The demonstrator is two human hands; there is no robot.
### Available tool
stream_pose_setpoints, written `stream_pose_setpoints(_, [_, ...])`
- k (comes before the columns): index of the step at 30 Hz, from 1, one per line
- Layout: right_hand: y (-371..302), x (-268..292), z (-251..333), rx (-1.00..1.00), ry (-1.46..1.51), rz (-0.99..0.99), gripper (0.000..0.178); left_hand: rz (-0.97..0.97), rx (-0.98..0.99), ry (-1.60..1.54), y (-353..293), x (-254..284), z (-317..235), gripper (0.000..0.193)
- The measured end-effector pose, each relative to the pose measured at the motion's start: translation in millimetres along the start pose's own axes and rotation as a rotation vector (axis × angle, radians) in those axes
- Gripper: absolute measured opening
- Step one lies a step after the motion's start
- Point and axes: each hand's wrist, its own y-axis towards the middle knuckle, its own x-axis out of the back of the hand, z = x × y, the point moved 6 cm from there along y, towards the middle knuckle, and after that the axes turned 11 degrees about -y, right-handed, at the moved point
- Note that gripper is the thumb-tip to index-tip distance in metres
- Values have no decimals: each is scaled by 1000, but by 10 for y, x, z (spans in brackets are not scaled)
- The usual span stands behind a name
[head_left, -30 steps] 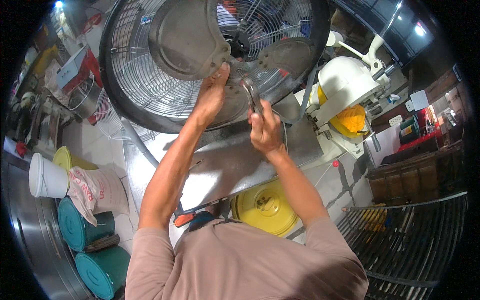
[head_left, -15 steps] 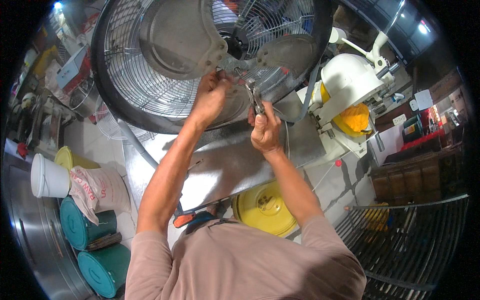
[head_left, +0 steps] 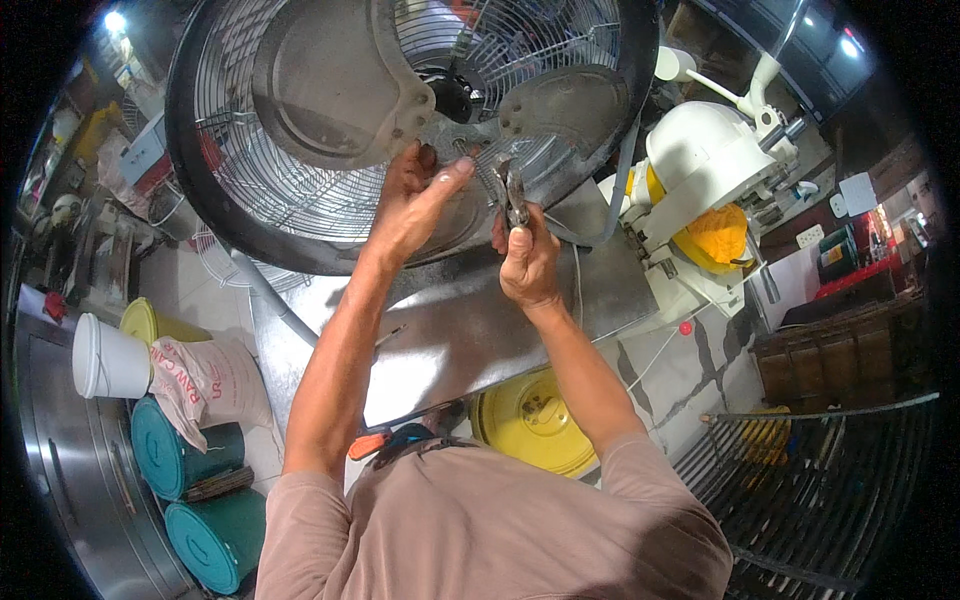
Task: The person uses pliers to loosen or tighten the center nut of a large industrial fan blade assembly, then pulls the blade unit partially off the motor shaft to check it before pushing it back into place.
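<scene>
A large drum fan (head_left: 190, 190) stands tilted in front of me, its dusty grey blades (head_left: 345, 85) facing up. My left hand (head_left: 408, 205) is at the lower edge of the blade hub. Its thumb points out to the right, apart from the fingers, which are partly hidden at the metal bracket (head_left: 462, 135). Nothing shows in its grip. My right hand (head_left: 530, 265) is closed round a pair of metal pliers (head_left: 514, 195). The pliers point upward, their jaws just right of the bracket and apart from it.
Under the fan is a shiny metal table (head_left: 440, 360). A white mixer (head_left: 700, 150) with an orange cloth (head_left: 715, 235) stands on the right. A yellow lidded bucket (head_left: 535, 420) sits below the table. Teal bins (head_left: 160, 450) and a sack (head_left: 210, 380) are at left, a black rack (head_left: 820, 490) lower right.
My left hand has opened its pinch at the hub, the thumb swinging out to the right. The pliers remain in my right hand, turned slightly more upright. The view has shifted a little.
</scene>
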Motion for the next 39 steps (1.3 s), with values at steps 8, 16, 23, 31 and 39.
stream_pose_setpoints(8, [52,-3,16,41,-20,42,54,-59,162,-72,67,329,182,26])
stream_pose_setpoints(16, [89,189,-32,-33,-102,85,54,61,-6,-48,38,184,103,22])
stream_pose_setpoints(23, [-58,95,-614,-324,27,217,41,-173,-184,-77,42,-77,129,22])
stream_pose_setpoints(31, [304,-9,-1052,-298,65,380,35,-317,-191,108,-52,-55,210,23])
stream_pose_setpoints(39, [837,32,-840,-130,139,421,31,-244,-294,37,18,-15,156,20])
